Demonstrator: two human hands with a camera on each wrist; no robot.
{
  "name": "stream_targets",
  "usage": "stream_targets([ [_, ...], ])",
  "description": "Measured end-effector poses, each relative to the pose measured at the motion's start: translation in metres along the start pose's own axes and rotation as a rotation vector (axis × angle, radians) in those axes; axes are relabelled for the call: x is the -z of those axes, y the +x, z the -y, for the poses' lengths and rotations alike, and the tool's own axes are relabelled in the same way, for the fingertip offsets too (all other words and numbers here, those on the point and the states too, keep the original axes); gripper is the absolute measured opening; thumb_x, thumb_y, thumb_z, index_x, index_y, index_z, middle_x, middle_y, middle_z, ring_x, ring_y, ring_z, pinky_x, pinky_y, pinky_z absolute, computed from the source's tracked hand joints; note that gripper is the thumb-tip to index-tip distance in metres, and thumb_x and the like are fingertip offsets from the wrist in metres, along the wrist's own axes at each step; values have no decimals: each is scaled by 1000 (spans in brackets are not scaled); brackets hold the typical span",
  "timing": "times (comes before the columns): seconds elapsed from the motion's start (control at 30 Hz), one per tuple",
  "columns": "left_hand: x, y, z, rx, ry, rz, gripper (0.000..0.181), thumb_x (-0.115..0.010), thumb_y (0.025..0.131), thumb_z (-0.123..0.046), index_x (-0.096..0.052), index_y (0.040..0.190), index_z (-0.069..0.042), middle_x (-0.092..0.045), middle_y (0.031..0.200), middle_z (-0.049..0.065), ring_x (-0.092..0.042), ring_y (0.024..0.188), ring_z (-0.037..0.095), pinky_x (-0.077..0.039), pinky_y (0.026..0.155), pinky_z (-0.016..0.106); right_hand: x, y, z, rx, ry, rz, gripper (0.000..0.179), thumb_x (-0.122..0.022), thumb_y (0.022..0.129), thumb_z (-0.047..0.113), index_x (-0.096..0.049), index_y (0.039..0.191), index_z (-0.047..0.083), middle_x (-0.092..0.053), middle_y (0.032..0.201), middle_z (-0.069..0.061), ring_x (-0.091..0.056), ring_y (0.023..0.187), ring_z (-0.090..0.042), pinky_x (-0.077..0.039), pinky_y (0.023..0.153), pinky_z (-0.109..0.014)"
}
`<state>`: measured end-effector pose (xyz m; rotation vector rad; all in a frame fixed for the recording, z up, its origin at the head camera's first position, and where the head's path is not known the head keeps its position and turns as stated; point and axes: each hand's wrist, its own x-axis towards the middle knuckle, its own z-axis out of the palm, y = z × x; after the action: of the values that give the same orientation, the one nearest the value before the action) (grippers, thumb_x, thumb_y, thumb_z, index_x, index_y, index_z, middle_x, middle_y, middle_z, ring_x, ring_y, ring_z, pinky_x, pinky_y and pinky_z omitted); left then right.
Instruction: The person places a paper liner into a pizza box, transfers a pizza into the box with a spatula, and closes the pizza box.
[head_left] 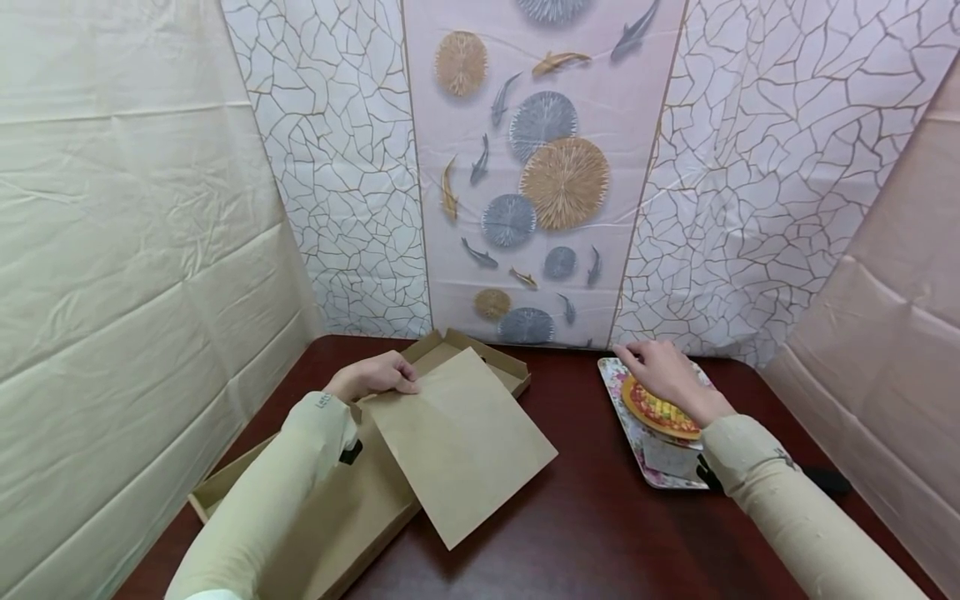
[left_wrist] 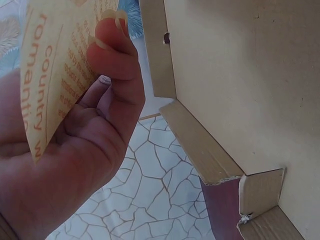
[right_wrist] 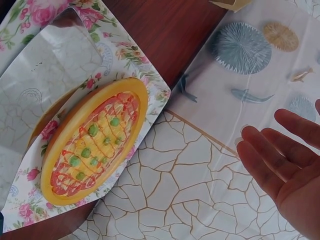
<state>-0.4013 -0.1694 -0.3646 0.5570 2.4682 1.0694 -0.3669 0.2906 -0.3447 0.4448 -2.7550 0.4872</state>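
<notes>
Between thumb and fingers my left hand (head_left: 378, 375) pinches a corner of a square sheet of brown paper (head_left: 468, 450). Printed lettering covers the side of the paper (left_wrist: 50, 70) seen in the left wrist view. The sheet hangs tilted over an open cardboard pizza box (head_left: 360, 492). On the right, my right hand (head_left: 663, 371) hovers above a pizza (right_wrist: 95, 142), holding nothing, its fingers (right_wrist: 267, 160) loosely extended. That pizza sits on a floral tray (head_left: 633, 446), beside a shiny metal pizza server blade (right_wrist: 55, 65).
A black handle (head_left: 828, 480) sticks out past the tray's right side. The box's raised far flaps (head_left: 487, 354) stand close to the patterned back curtain (head_left: 517, 267). Dark red tabletop (head_left: 577, 517) lies between box and tray; pale curtains (head_left: 150, 250) hang at both sides.
</notes>
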Motion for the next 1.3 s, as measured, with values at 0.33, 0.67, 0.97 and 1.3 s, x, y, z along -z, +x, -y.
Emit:
stream_targets([
  [0.33, 2, -5, 2, 18, -49, 10, 15, -62, 91, -6, -62, 78, 1, -51, 66, -5, -45, 60, 8, -40, 57, 22, -1, 1, 2, 0, -4, -3, 44, -43, 103, 36, -45, 64, 13, -37, 50, 1, -33, 45, -15, -28, 50, -30],
  [0.67, 2, -4, 12, 7, -85, 41, 11, -61, 91, -4, -64, 84, 4, -55, 68, -4, -49, 60, 8, -43, 57, 21, -1, 2, 2, -4, -9, 0, 50, -37, 102, 45, -45, 65, 13, -37, 51, 1, -33, 46, -15, -28, 51, -29],
  [0.97, 3, -8, 12, 3, -56, 36, 12, -61, 92, -5, -65, 84, 2, -55, 68, -3, -48, 61, 9, -41, 57, 21, -1, 2, 6, 23, -25, -29, 45, -44, 102, 34, -46, 63, 14, -38, 50, 1, -34, 46, -15, -29, 53, -30],
  [1.3, 9, -14, 17, 10, -52, 43, 13, -61, 92, -6, -62, 83, 3, -52, 67, -3, -45, 59, 9, -37, 54, 22, -2, 1, 0, 17, -1, -16, 45, -43, 103, 35, -48, 64, 13, -36, 49, 1, -33, 44, -15, -29, 51, -29],
])
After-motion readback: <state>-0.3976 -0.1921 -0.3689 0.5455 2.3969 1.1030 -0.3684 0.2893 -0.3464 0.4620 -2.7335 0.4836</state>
